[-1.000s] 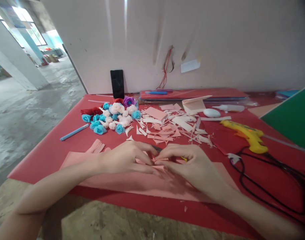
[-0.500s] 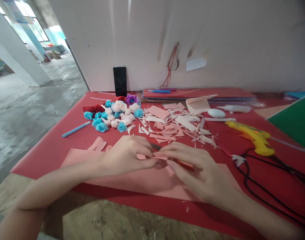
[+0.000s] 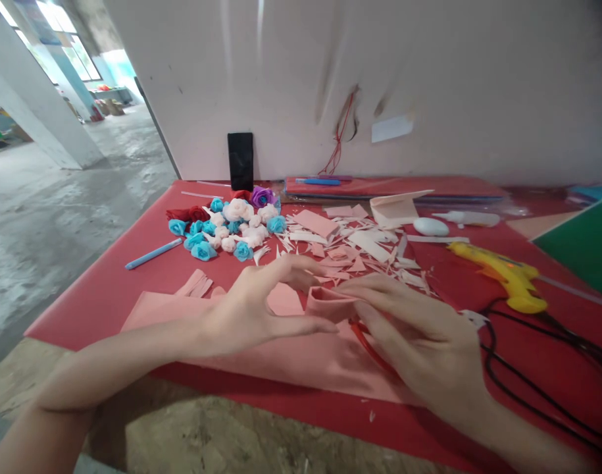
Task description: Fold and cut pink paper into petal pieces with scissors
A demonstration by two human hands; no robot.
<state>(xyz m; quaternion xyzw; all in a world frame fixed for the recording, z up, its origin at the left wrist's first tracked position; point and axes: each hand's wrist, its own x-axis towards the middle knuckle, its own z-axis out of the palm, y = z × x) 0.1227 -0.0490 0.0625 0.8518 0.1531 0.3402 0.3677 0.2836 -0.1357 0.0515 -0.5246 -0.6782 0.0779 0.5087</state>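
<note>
My right hand [image 3: 419, 329] pinches a folded strip of pink paper [image 3: 325, 304], whose looped left end stands a little open. Under the same hand lies a curved red handle [image 3: 372, 345], seemingly of scissors; the rest of it is hidden. Around the paper's left end, my left hand [image 3: 251, 306] is open, its thumb below and its fingers above. Whether its fingertips touch the paper I cannot tell. Both hands are over a large pink paper sheet [image 3: 281, 359] spread on the red tabletop [image 3: 103, 289]. A smaller pink piece [image 3: 285, 299] shows behind my left hand.
Beyond the hands are pink and white paper scraps [image 3: 364, 243] and a pile of paper flowers [image 3: 239, 210]. A yellow glue gun [image 3: 508, 270] with a black cord lies right. A blue pen [image 3: 152, 254] lies left; a phone [image 3: 240, 161] leans on the wall.
My left fingers have parted from their pinch. The folded paper has risen and turned so its looped end shows, and my right hand has shifted slightly right, with more of the red handle visible.
</note>
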